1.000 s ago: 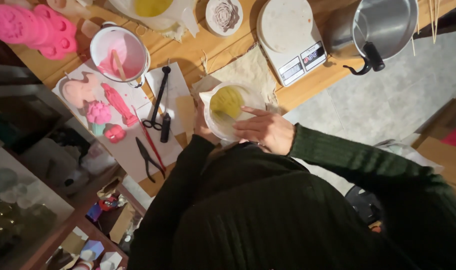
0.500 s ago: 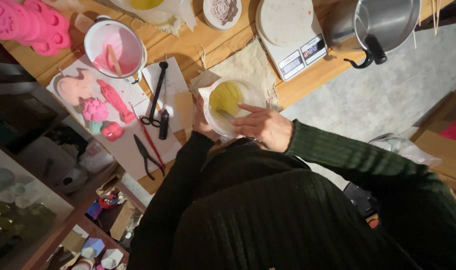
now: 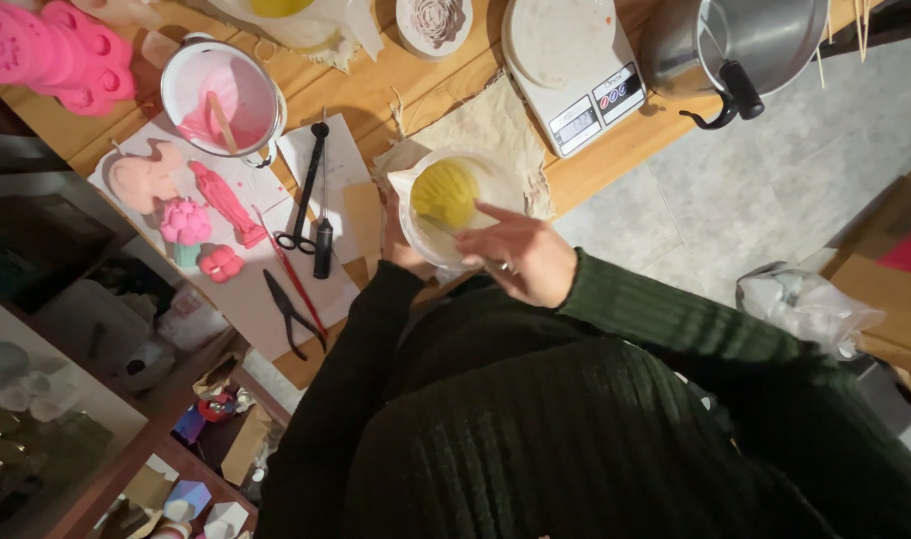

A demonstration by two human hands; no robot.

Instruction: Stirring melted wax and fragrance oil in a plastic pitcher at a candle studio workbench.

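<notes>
White cup (image 3: 453,200) of yellow liquid hasn't moved on the wooden bench (image 3: 625,155); left hand (image 3: 393,240) still grips its side, right hand (image 3: 520,262) still pinches a stick inside. Grey floor (image 3: 735,190) beyond.

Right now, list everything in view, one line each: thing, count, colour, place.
white cup: one, yellow liquid inside, table's near edge
stir stick: one, thin, in the white cup
white pot: one, pink liquid and a wooden stick inside, left part of the table
pink figures: several, on white paper left of the cup
pink mould: one, top left corner
scissors: one, black, on the paper
pliers: one, dark, near edge of the paper
kitchen scale: one, white, above the cup
metal pot: one, silver with black handle, top right
cloth: one, beige, under the cup
left hand: holds the cup's side
right hand: over the cup, on the stir stick
</notes>
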